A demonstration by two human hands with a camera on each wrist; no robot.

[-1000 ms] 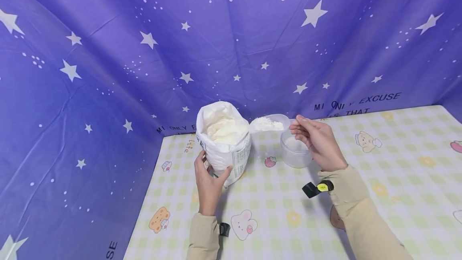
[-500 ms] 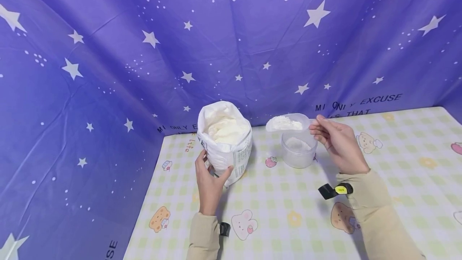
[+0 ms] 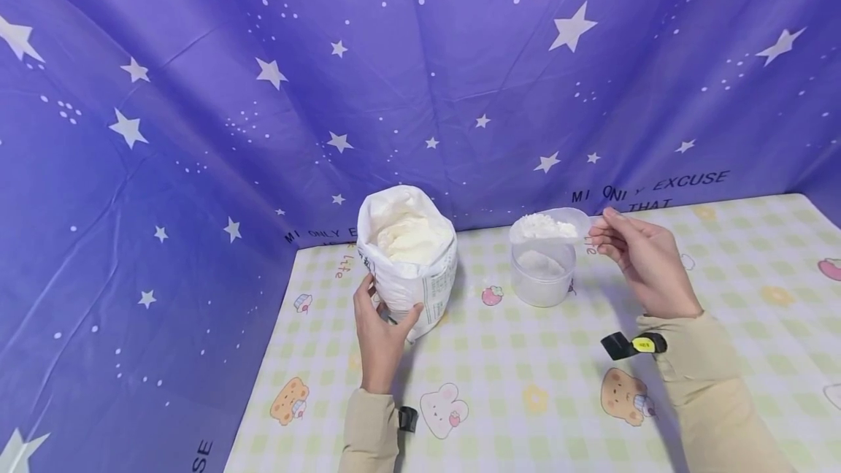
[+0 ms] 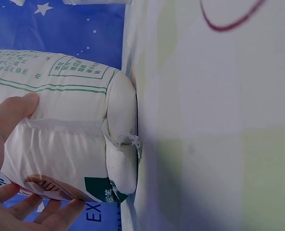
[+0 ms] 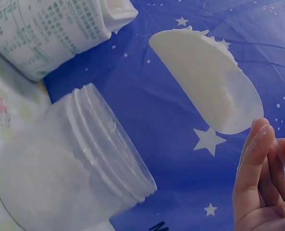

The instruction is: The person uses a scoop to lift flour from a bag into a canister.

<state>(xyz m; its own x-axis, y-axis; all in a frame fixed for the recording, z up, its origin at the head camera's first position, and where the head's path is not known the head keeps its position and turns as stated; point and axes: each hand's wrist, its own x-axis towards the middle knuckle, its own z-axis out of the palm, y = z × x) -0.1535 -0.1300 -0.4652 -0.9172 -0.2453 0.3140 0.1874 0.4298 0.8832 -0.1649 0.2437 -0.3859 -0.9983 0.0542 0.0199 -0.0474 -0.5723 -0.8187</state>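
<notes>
My left hand [image 3: 384,334] grips the lower side of a white flour bag [image 3: 427,290], thumb on the front and fingers round the left. The bag stands upright with its top open, pale powder showing inside. My right hand [image 3: 647,261] pinches the handle of a clear plastic scoop [image 3: 578,223], heaped with white powder [image 3: 542,226]. The scoop is level above a clear round jar [image 3: 542,285] that has some powder in its bottom. In the right wrist view the scoop [image 5: 200,82] is apart from the threaded rim of the jar [image 5: 113,144].
A checked tablecloth [image 3: 512,356] with cartoon prints covers the table. Behind and to the left hangs a purple-blue curtain [image 3: 407,93] with white stars, close behind the bag and jar. Black straps with small attachments sit at both wrists.
My right hand has carried the loaded scoop rightward, from beside the bag's mouth to above the jar. My left hand and the bag stay in place.
</notes>
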